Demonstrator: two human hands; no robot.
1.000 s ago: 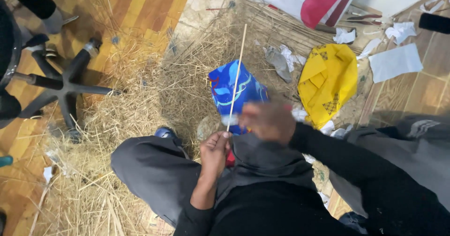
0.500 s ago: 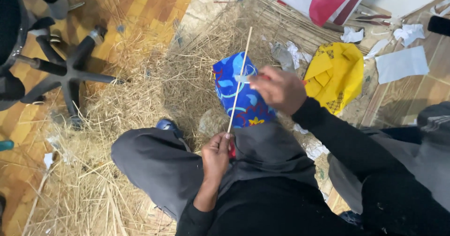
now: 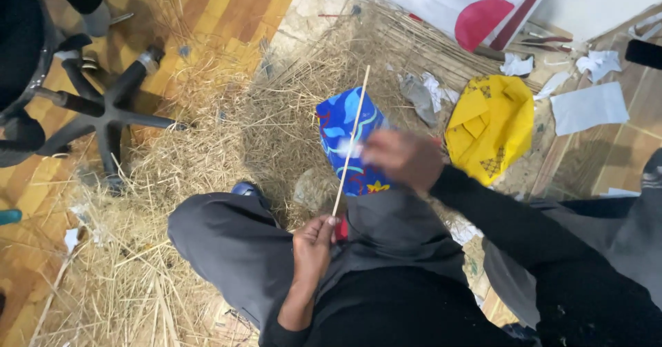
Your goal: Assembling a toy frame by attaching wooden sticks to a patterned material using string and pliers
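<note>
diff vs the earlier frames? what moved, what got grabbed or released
The right hand slid up along the thin stick, from just above the left hand at the bottom end to about mid-length, over the blue patterned bag; it is motion-blurred, with something small and pale at the fingertips. Nothing was let go. The left hand keeps pinching the stick's lower end. Straw, yellow bag and chair base unchanged.
</note>
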